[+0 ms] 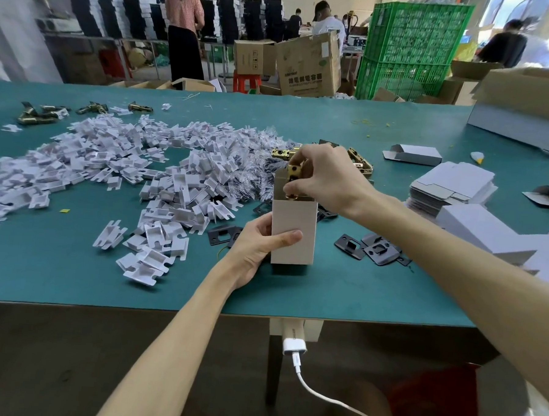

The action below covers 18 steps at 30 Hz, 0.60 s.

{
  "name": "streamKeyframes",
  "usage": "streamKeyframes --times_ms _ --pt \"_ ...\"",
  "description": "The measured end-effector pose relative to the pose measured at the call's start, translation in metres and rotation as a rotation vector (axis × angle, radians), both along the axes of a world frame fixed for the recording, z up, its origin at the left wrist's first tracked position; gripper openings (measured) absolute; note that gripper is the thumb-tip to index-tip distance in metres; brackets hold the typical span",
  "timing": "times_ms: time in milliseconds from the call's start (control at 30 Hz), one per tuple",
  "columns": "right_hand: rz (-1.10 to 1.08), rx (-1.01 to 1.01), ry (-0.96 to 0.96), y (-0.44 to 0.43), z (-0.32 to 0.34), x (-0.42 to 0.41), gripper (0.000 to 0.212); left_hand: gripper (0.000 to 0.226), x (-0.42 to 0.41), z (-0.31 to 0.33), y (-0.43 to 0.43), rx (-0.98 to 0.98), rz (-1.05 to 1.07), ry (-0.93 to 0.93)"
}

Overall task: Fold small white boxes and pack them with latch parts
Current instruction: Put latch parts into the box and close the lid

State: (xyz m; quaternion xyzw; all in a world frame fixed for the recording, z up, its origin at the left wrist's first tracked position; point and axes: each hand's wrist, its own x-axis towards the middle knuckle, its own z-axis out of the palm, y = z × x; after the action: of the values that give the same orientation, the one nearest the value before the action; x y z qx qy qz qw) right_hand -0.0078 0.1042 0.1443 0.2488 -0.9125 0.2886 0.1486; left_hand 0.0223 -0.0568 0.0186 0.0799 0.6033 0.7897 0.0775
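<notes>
**Head view: brass latch part at the open top of an upright white box**

The small white cardboard box (293,231) stands upright near the front edge of the teal-green work table (72,276), its top flap raised. The left hand (258,245) grips it, thumb pressed across the front face and fingers curled round the back. The right hand (325,175) is directly above, its fingertips pinching a shiny brass latch part (293,171) whose lower end sits in the box's open top. Flat black metal strike plates (372,249) lie just right of the box. A wide heap of white plastic inserts (125,168) spreads to the left. A stack of flat white box blanks (452,185) lies to the right.
</notes>
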Motion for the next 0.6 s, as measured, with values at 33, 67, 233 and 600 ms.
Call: streamKeyframes --times_ms 33,67,233,600 --pt "0.0 0.028 -0.008 -0.002 -0.001 0.0 0.038 0.045 0.0 0.0 0.0 0.002 -0.004 -0.006" --pt "-0.003 0.053 -0.017 -0.004 -0.002 -0.001 0.038 0.045 0.0 0.0 -0.001 0.003 -0.01 -0.014" --pt "-0.016 0.127 -0.058 -0.01 -0.007 -0.003 0.03 0.047 0.001 0.001 -0.003 -0.01 -0.026 -0.045" --pt "-0.028 0.23 -0.04 -0.016 -0.013 0.003 0.02 0.048 0.001 0.001 -0.003 -0.019 0.002 -0.049"
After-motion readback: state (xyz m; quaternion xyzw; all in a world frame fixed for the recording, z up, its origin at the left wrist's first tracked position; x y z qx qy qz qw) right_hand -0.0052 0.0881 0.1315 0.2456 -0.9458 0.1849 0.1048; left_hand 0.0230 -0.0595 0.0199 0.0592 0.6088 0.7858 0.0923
